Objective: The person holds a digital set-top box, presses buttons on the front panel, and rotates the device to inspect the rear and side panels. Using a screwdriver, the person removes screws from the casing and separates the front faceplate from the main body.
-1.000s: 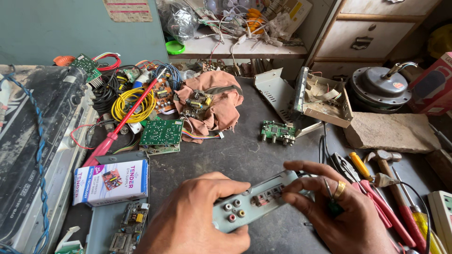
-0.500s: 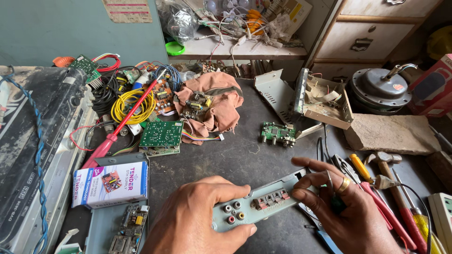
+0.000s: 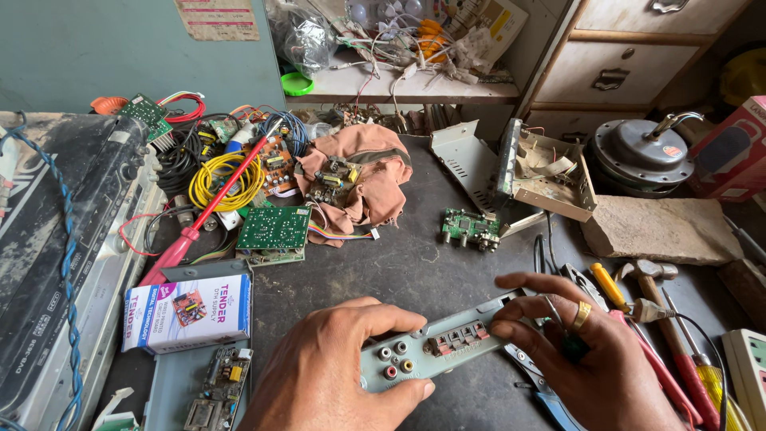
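Both hands grip a pale grey connector panel (image 3: 435, 349) low over the near edge of the dark table (image 3: 415, 271), the left hand (image 3: 335, 375) clasping its left end, the right hand (image 3: 586, 359) pinching its right end.

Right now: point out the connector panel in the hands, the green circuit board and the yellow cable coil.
connector panel (image 3: 435, 349), head view, on its grey face between the hands.
green circuit board (image 3: 274, 229), head view, middle of its green side.
yellow cable coil (image 3: 209, 185), head view, left of the loop.
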